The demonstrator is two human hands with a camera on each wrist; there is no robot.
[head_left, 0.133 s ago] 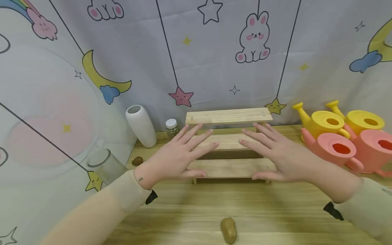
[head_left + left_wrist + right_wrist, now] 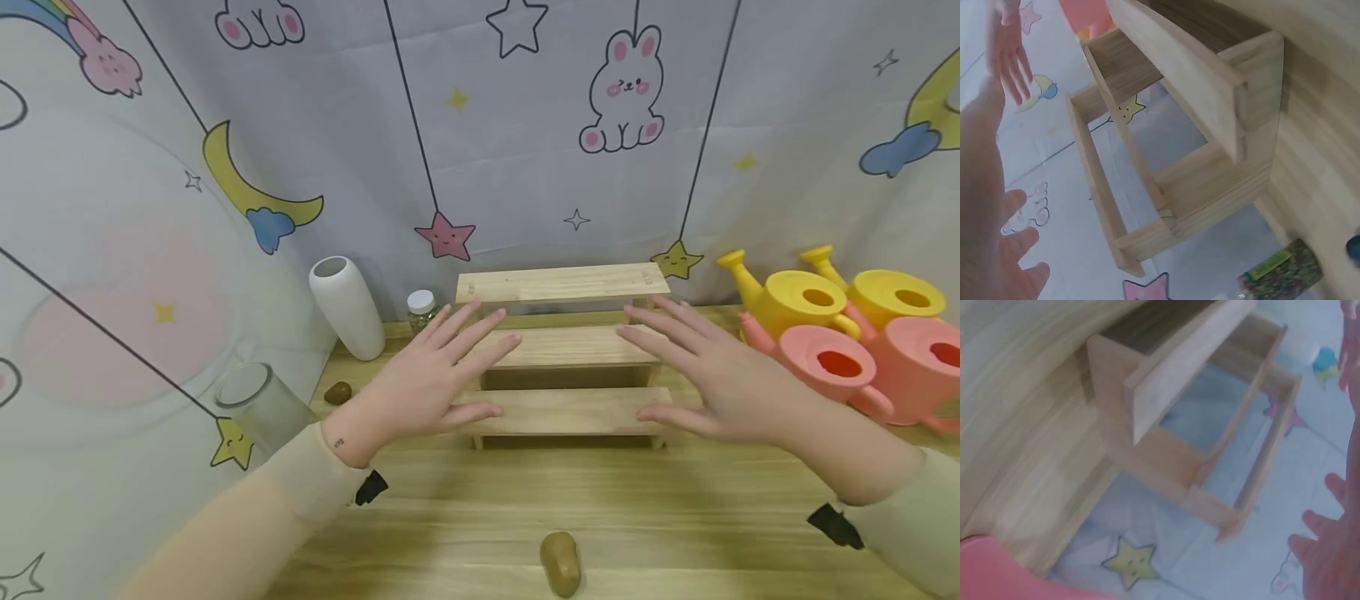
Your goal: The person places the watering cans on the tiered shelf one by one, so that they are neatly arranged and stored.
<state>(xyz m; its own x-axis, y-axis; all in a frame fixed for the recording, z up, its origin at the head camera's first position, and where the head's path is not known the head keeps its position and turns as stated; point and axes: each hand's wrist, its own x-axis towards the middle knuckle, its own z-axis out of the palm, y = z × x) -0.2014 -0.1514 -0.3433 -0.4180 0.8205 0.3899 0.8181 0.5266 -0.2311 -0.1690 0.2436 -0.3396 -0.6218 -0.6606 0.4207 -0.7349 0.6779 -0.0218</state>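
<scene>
Both hands are held out, palms down, with fingers straight and spread, over a three-step wooden shelf (image 2: pixel 570 412). The left hand (image 2: pixel 420 383) overlaps the shelf's left end in the head view; nothing is in its fingers. On the other side, the right hand (image 2: pixel 731 375) overlaps the shelf's right end and holds nothing. The left wrist view shows the shelf (image 2: pixel 1179 69) from its side, with the left hand (image 2: pixel 1019 262) at the edge. In the right wrist view, the right hand (image 2: pixel 1329 544) appears beside the same shelf (image 2: pixel 1179 375).
At the left stand a white vase (image 2: pixel 348 312), a glass cylinder (image 2: pixel 270 408), a white-lidded jar (image 2: pixel 422 310) and a dark brown stone (image 2: pixel 337 393). A tan stone (image 2: pixel 561 564) lies in front on the table (image 2: pixel 480 500). Yellow watering cans (image 2: pixel 802 292) and pink ones (image 2: pixel 825 367) stand right.
My hands have moved apart: the left slightly leftward, the right to the right. The shelf and the other things have stayed in place.
</scene>
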